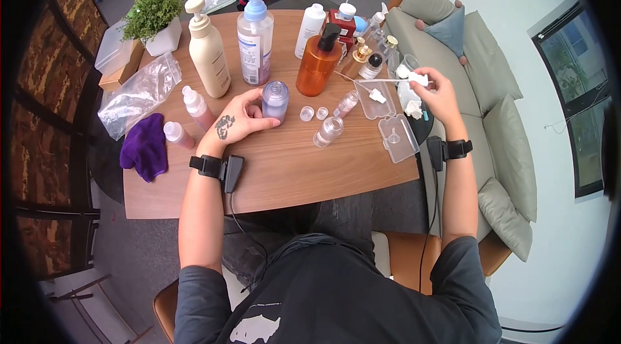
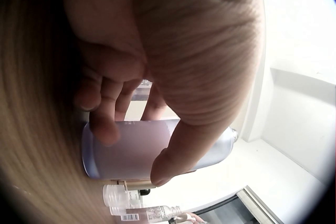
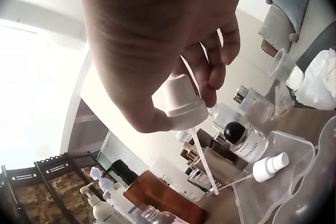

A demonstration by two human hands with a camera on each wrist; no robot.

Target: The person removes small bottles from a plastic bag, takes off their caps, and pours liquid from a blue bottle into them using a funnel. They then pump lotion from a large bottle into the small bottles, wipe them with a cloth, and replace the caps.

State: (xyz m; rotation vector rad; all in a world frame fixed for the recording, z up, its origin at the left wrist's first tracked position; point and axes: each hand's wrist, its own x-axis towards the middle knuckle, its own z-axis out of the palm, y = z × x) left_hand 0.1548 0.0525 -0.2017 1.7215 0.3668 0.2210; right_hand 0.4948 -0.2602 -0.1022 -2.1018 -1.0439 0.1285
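On the table, my left hand (image 1: 240,119) grips an upright translucent bluish-purple bottle (image 1: 275,103), thumb on one side and fingers on the other. Its neck is uncapped, and pale liquid shows inside in the left wrist view. Out at the right side, my right hand (image 1: 441,95) pinches a white pump head (image 3: 184,103) between thumb and fingers. From that head a thin dip tube (image 3: 205,161) points left toward the amber pump bottle (image 1: 319,63). Below it, a smaller white spray head (image 3: 270,166) lies in a clear plastic case (image 1: 381,111).
Two small clear caps (image 1: 306,113) and a small clear bottle (image 1: 328,132) stand right of the purple bottle. Tall pump bottles (image 1: 208,56) line the back. Pink bottles (image 1: 197,108), a purple cloth (image 1: 145,147) and a plastic bag (image 1: 139,98) are at the left.
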